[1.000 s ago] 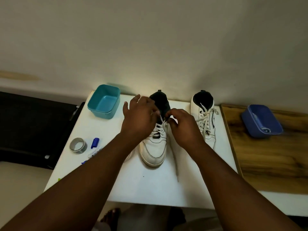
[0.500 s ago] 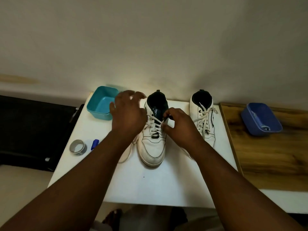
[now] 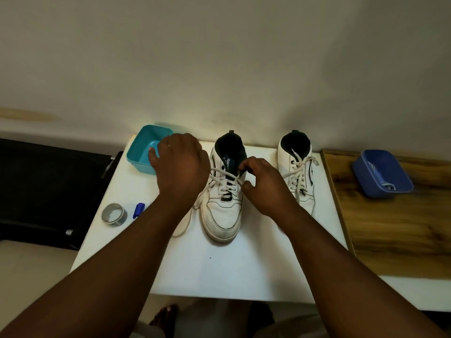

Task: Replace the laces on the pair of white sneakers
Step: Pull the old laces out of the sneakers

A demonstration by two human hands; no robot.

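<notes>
Two white sneakers stand toe-toward-me on the white table (image 3: 219,269). The left sneaker (image 3: 223,211) is partly laced with a white lace (image 3: 223,178). My left hand (image 3: 181,167) is beside its left side, closed on a lace strand pulled out to the left; slack lace (image 3: 185,220) trails down past my wrist. My right hand (image 3: 266,186) pinches the lace at the shoe's upper right eyelets. The right sneaker (image 3: 299,172) stands apart, fully laced with loose ends.
A teal tub (image 3: 144,152) sits at the table's back left, partly behind my left hand. A tape roll (image 3: 114,214) and a blue cap (image 3: 139,209) lie at the left edge. A blue tub (image 3: 382,175) holding a lace rests on the wooden surface (image 3: 395,230) to the right.
My left hand has moved left and away from the shoe's tongue, drawing the lace out sideways. My right hand has stayed at the upper right eyelets.
</notes>
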